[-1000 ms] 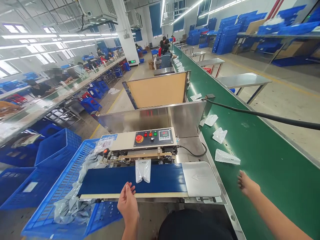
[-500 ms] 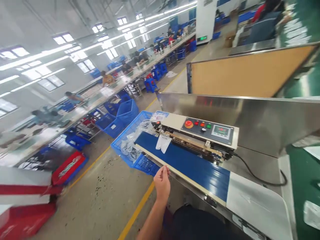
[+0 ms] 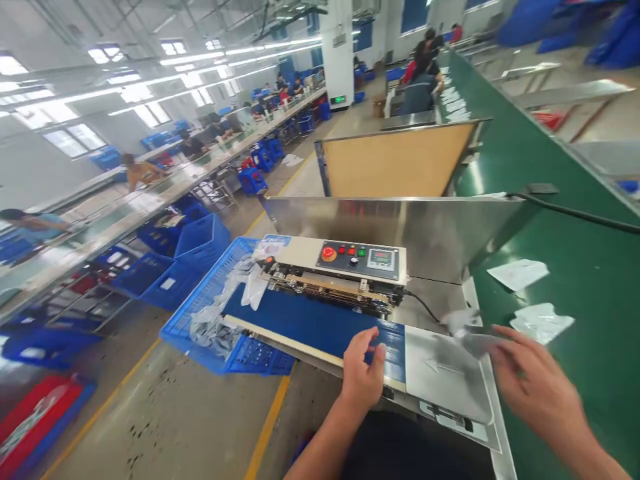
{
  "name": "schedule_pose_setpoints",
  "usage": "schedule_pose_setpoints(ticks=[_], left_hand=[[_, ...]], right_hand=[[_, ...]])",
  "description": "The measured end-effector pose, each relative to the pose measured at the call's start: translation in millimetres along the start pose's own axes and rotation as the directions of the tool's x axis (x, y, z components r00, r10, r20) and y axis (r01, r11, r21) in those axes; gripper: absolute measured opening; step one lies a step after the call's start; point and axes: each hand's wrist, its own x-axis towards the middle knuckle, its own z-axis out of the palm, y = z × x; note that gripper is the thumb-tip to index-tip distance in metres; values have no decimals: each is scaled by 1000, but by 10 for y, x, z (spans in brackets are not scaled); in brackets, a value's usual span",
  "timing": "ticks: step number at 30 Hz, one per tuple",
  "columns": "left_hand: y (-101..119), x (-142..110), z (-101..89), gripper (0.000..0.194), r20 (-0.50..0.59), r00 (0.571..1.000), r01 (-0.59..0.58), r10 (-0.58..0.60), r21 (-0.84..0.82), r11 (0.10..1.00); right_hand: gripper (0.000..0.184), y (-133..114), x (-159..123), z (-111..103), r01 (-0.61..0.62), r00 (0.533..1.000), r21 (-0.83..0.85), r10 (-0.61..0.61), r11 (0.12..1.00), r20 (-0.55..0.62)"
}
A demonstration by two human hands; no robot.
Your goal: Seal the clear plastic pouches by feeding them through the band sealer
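Observation:
My left hand (image 3: 361, 373) hovers over the near edge of the blue conveyor belt (image 3: 310, 327), its thumb and fingers apart with nothing between them. Between the fingers of my right hand (image 3: 537, 383) is a small plastic bag (image 3: 475, 339), blurred by motion, above the metal end plate (image 3: 440, 380) of the band sealer (image 3: 300, 251). Its contents cannot be made out. Another white plastic bag (image 3: 255, 287) lies at the belt's far left end, beside the sealing slot.
A blue basket (image 3: 173, 333) with several bags stands beyond the belt's left end. On the green conveyor (image 3: 540, 233) at right lie a flat white bag (image 3: 519, 273) and a crumpled bag (image 3: 543, 323). A metal panel (image 3: 350, 217) rises behind the sealer.
My left hand has moved right along the belt and its fingers have parted. My right hand has come into view with a bag. The bag on the belt has travelled left; the view has turned right.

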Motion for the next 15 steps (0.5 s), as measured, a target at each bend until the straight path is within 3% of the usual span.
schedule_pose_setpoints(ticks=[2, 5, 10, 13, 15], left_hand=[[85, 133, 228, 56, 132, 990, -46, 51, -40, 998], [156, 255, 453, 51, 273, 959, -50, 74, -92, 994], [75, 317, 557, 56, 273, 961, 43, -30, -42, 998], [-66, 470, 620, 49, 219, 946, 266, -240, -101, 959], [-164, 633, 693, 48, 190, 898, 428, -397, -160, 890]], right_hand=[[39, -232, -32, 149, -12, 990, 84, 0, 996, 139], [42, -548, -70, 387, -173, 938, 191, 103, 966, 331], [55, -680, -111, 577, -455, 867, 286, 347, 843, 356], [62, -552, -28, 664, -622, 778, 357, 497, 697, 384], [62, -455, 65, 743, -727, 687, 408, 588, 552, 427]])
